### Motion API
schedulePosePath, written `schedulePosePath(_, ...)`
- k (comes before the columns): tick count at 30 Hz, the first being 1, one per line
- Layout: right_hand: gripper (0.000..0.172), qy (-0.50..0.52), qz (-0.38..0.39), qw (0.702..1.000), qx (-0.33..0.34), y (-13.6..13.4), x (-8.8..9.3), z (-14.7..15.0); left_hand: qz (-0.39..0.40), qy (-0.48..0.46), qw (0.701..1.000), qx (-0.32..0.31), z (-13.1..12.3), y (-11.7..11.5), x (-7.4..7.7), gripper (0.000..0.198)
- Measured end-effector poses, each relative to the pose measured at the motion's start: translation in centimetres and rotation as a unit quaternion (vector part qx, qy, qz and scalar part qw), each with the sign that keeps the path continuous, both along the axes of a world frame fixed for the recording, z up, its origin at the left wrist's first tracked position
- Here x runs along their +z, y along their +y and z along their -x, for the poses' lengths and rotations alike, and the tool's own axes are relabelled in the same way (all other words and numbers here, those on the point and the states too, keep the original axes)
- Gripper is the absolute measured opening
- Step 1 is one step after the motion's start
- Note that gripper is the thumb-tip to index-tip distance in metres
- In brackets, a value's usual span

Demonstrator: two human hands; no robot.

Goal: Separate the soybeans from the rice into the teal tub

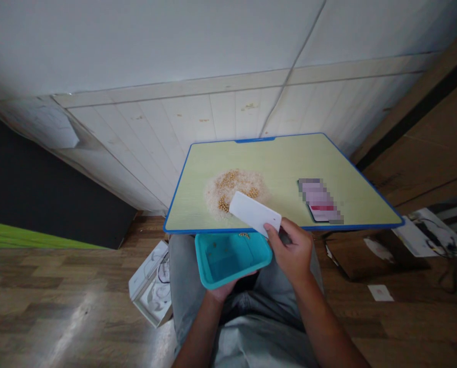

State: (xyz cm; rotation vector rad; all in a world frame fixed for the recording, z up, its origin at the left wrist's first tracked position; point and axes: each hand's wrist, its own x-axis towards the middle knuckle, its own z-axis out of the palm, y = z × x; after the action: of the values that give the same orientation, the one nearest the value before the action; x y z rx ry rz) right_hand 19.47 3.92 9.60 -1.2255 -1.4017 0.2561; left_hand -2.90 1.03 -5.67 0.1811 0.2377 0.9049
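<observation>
My left hand (223,292) grips a teal plastic container (201,263) from below, just under the near edge of the small table (274,158). A few yellowish beans show inside it, near its far rim. My right hand (294,253) pinches one end of a flat white plastic card (253,212) between thumb and fingers. The card's far end reaches over the near side of a spread pile of pale rice-like grains (247,179). Clusters of round yellow-brown beans (224,203) lie on the grains.
A phone (320,200) with a blurred-out screen lies on the table's right side. An open white box (152,286) stands on the floor to the left. Cables and a white board (424,232) are at the right. A panelled wall rises behind the table.
</observation>
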Motion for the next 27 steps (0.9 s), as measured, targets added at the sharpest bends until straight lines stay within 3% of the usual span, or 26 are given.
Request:
schedulePosePath(5,0.023,-0.018,0.002,0.999,0.042,-0.4,-0.2,1.0,-0.015,-0.011,1.000,0.000,-0.4,0.0,-0.3,0.084)
schedulePosePath(9,0.016,-0.015,-0.006,0.998,0.066,-0.8,-0.6,2.0,0.049,0.013,0.999,0.013,-0.6,0.0,0.1,0.079)
schedulePosePath(13,0.016,-0.011,0.003,0.999,0.031,-1.0,-1.0,1.5,0.095,0.038,0.994,0.041,-0.8,-0.3,0.4,0.081)
schedulePosePath(18,0.012,0.002,0.021,0.999,-0.034,-1.0,-1.4,-0.8,0.139,0.062,0.987,0.053,-0.9,-0.5,-0.4,0.080)
schedulePosePath(22,0.015,-0.002,0.037,0.996,-0.082,-0.9,-1.9,-2.3,0.103,0.082,0.990,0.059,-0.7,-0.6,-1.2,0.077)
schedulePosePath(27,0.019,0.002,0.047,0.994,-0.097,-0.6,-2.3,-2.7,0.073,0.071,0.994,0.047,-0.8,-0.8,-1.1,0.076)
